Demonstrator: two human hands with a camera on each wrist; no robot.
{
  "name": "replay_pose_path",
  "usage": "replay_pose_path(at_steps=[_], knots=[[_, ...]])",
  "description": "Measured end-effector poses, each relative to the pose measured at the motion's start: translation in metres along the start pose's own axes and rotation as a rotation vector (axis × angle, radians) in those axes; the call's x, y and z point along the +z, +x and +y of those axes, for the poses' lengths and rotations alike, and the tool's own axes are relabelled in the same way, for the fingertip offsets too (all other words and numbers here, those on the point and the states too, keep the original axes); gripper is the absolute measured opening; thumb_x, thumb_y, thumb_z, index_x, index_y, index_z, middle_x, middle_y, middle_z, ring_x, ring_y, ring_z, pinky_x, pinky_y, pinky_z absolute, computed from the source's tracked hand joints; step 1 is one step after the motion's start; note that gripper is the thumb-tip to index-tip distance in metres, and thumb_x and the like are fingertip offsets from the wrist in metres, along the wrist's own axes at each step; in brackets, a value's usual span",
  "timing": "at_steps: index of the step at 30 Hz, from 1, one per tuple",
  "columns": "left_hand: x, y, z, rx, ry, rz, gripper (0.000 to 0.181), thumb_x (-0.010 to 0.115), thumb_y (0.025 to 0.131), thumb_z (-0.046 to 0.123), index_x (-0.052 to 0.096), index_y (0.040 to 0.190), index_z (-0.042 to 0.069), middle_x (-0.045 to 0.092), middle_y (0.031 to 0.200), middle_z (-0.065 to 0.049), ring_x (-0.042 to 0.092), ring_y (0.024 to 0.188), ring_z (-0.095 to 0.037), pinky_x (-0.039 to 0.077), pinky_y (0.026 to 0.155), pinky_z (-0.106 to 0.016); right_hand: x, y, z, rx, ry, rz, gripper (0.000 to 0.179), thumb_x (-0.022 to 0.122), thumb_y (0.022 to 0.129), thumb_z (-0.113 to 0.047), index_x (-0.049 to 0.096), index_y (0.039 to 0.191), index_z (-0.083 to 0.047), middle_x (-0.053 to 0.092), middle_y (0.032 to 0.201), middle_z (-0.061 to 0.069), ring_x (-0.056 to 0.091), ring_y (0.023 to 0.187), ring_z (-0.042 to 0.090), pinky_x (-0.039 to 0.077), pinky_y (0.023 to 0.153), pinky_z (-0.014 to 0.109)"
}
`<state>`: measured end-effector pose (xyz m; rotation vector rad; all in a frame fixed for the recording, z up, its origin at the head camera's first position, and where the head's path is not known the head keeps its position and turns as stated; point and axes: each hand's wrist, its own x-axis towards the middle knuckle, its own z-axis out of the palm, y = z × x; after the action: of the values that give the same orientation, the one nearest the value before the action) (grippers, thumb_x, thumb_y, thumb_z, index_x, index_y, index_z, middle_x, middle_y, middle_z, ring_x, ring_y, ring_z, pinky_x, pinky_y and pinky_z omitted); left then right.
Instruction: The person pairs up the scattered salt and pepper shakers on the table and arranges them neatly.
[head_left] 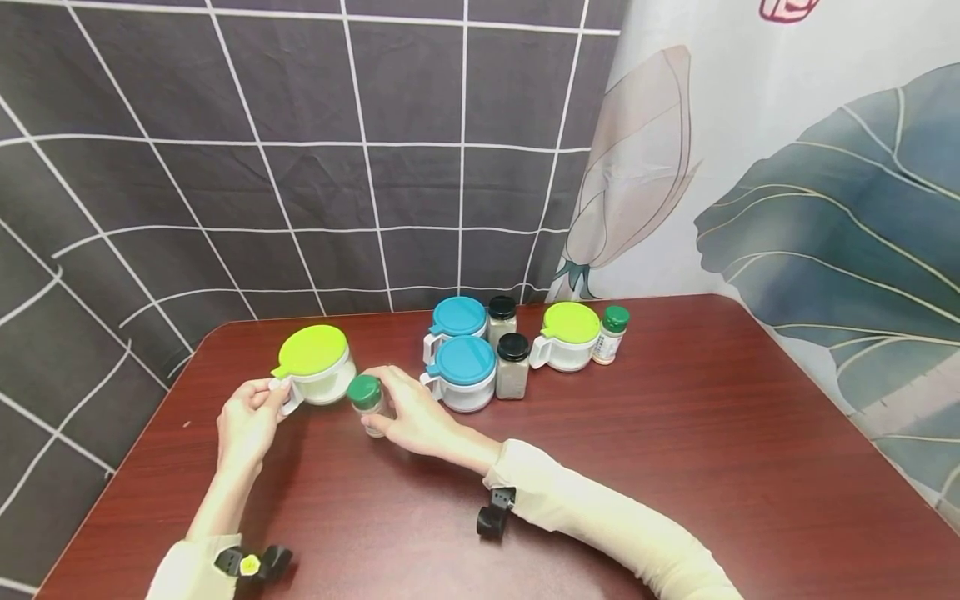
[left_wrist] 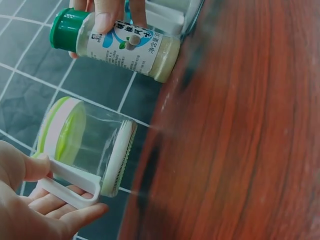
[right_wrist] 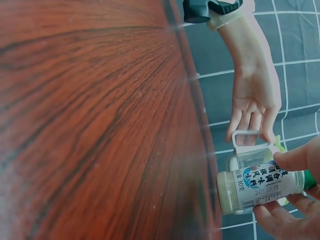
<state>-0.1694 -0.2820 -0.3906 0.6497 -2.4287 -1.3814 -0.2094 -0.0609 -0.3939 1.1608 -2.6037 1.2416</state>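
Observation:
On the left of the table, my left hand (head_left: 246, 425) holds the white handle of a clear seasoning jar (head_left: 322, 387) with a lime-green lid. The left wrist view shows the thumb on top of that handle (left_wrist: 75, 185) and fingers beneath it. Just right of the jar, my right hand (head_left: 420, 419) grips a small spice bottle (head_left: 365, 392) with a dark green cap. Its printed label (right_wrist: 265, 185) shows between thumb and fingers in the right wrist view, and pale contents fill the bottom. The bottle stands close beside the jar.
Behind my right hand stand two blue-lidded jars (head_left: 465, 362) and two black-capped shakers (head_left: 513, 371). Farther right are another lime-lidded jar (head_left: 568, 342) and another green-capped bottle (head_left: 611, 335). A dark checked cloth (head_left: 300, 192) hangs behind the table (head_left: 637, 450).

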Motion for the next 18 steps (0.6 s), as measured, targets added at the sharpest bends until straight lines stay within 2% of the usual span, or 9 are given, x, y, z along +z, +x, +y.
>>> replay_pose_path(at_steps=[3, 9, 15, 18], knots=[[-0.001, -0.003, 0.002, 0.017, -0.018, -0.008, 0.035, 0.057, 0.095, 0.028, 0.059, 0.114, -0.002, 0.071, 0.108, -0.018, 0.056, 0.061, 0.012, 0.045, 0.060, -0.007, -0.004, -0.003, -0.001, 0.001, -0.005, -0.002, 0.048, 0.073, 0.085, -0.014, 0.050, 0.127, -0.009, 0.060, 0.114, 0.003, 0.055, 0.097, 0.013, 0.047, 0.084, 0.019], [-0.003, -0.010, 0.006, 0.029, -0.054, -0.027, 0.034, 0.058, 0.095, 0.027, 0.058, 0.113, -0.001, 0.074, 0.094, 0.001, 0.058, 0.063, 0.011, 0.047, 0.061, -0.008, -0.009, -0.008, -0.002, 0.004, 0.006, 0.000, 0.049, 0.073, 0.084, -0.014, 0.050, 0.128, -0.009, 0.060, 0.115, 0.004, 0.055, 0.097, 0.014, 0.047, 0.084, 0.020], [-0.004, -0.015, 0.010, 0.029, -0.069, -0.047, 0.034, 0.058, 0.095, 0.027, 0.058, 0.114, -0.001, 0.075, 0.098, -0.003, 0.059, 0.064, 0.012, 0.048, 0.063, -0.008, -0.014, -0.012, -0.001, 0.009, 0.016, -0.005, 0.049, 0.073, 0.084, -0.013, 0.050, 0.127, -0.009, 0.060, 0.115, 0.005, 0.056, 0.096, 0.016, 0.046, 0.082, 0.020], [-0.004, -0.017, 0.011, 0.031, -0.072, -0.052, 0.033, 0.059, 0.095, 0.027, 0.058, 0.114, -0.001, 0.075, 0.095, 0.002, 0.059, 0.065, 0.013, 0.048, 0.063, -0.008, -0.016, -0.014, 0.000, 0.007, 0.024, -0.002, 0.049, 0.073, 0.084, -0.012, 0.050, 0.128, -0.008, 0.060, 0.114, 0.006, 0.056, 0.094, 0.017, 0.047, 0.081, 0.020]])
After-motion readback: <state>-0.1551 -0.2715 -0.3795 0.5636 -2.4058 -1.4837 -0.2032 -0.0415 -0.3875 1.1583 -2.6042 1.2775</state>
